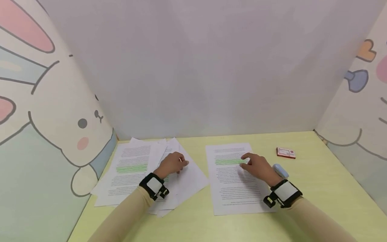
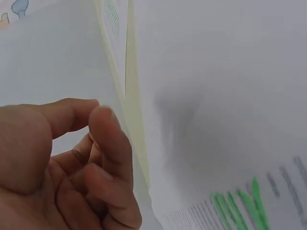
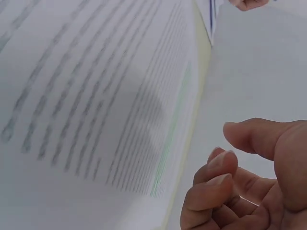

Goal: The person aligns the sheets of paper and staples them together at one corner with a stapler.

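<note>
On the left side of the table, several loose printed sheets (image 1: 130, 185) overlap in a fanned pile, one showing green highlighted lines. My left hand (image 1: 173, 164) hovers over the pile's right part, its fingers loosely curled and thumb tip close to the index finger, holding nothing. To the right lies a single printed sheet (image 1: 232, 188) with a green highlighted band near its top. Above that sheet's right edge is my right hand (image 1: 257, 165), thumb and index finger apart and the other fingers loosely bent. Nothing shows between those fingers in the right wrist view.
A small light-blue object (image 1: 280, 170) lies on the table just beyond my right wrist, partly hidden by it. Farther back rests a small red and white box (image 1: 285, 153). A pale wall (image 1: 205, 84) rises behind the yellow table (image 1: 187, 228), with cartoon-printed panels on both sides.
</note>
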`<state>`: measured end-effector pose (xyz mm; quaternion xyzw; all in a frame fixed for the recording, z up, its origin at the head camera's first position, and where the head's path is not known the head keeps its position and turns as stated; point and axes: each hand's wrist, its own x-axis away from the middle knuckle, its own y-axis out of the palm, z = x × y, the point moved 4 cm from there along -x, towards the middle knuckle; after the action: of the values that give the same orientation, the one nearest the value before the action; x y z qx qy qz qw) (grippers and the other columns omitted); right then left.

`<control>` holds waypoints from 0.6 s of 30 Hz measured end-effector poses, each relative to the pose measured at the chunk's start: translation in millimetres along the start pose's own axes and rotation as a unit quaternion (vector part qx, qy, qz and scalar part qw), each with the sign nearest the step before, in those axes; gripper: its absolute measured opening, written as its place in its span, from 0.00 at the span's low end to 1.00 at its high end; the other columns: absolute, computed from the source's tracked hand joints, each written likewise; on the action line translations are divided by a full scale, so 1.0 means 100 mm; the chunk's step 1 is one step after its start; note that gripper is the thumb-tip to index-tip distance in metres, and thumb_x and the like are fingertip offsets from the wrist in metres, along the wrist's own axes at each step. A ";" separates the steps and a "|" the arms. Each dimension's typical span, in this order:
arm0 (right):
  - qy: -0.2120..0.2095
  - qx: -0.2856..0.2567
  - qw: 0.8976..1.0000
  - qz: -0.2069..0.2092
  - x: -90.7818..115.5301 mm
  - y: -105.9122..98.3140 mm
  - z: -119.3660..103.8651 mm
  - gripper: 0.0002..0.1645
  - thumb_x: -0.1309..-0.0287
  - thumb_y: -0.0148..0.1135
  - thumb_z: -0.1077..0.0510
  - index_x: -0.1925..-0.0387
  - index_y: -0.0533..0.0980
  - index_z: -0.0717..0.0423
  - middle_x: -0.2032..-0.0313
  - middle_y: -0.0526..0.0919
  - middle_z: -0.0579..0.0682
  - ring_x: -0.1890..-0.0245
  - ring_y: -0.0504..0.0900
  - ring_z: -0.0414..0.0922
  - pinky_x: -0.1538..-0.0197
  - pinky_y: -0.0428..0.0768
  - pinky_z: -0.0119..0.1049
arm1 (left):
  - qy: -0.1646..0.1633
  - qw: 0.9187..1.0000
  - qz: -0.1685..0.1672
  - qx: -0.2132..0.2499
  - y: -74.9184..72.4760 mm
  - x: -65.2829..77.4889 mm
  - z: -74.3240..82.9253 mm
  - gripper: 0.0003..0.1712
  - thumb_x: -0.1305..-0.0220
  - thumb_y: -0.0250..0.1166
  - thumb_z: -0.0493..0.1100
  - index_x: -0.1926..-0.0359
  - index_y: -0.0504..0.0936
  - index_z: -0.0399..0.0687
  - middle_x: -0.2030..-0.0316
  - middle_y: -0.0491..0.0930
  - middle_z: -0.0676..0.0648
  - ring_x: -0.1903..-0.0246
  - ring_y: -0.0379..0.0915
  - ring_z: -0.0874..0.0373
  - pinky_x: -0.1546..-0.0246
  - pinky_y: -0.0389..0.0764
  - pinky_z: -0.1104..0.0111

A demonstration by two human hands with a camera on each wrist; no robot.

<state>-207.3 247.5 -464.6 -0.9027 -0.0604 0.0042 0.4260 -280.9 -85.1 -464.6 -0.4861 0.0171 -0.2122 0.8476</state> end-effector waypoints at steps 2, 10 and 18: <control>-0.011 -0.017 1.000 0.008 -0.05 0.04 -0.11 0.16 0.32 0.64 0.57 0.49 0.79 0.64 0.72 0.81 0.52 0.76 0.77 0.44 0.72 0.74 0.38 | -0.004 1.000 0.016 -0.010 -0.06 0.01 -0.06 0.12 0.29 0.66 0.48 0.68 0.82 0.47 0.80 0.80 0.50 0.82 0.77 0.56 0.81 0.69 0.68; -0.054 -0.034 0.998 -0.005 -0.27 0.42 -0.73 0.10 0.33 0.64 0.59 0.55 0.83 0.61 0.66 0.85 0.53 0.70 0.82 0.45 0.69 0.79 0.38 | -0.004 0.994 0.055 -0.096 -0.03 0.04 -0.22 0.09 0.35 0.71 0.46 0.59 0.83 0.48 0.66 0.78 0.50 0.68 0.73 0.56 0.69 0.76 0.64; -0.066 -0.049 0.995 -0.056 -0.46 0.96 -1.17 0.10 0.34 0.65 0.58 0.56 0.84 0.60 0.64 0.85 0.52 0.69 0.82 0.43 0.67 0.80 0.37 | -0.017 0.986 0.084 -0.145 -0.07 0.11 -0.24 0.20 0.34 0.71 0.50 0.47 0.81 0.45 0.52 0.78 0.40 0.53 0.75 0.45 0.58 0.80 0.53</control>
<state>-235.8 91.7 -466.3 -0.9155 -0.1390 0.0363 0.3758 -279.1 -112.3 -469.4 -0.6038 0.0743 -0.1277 0.7833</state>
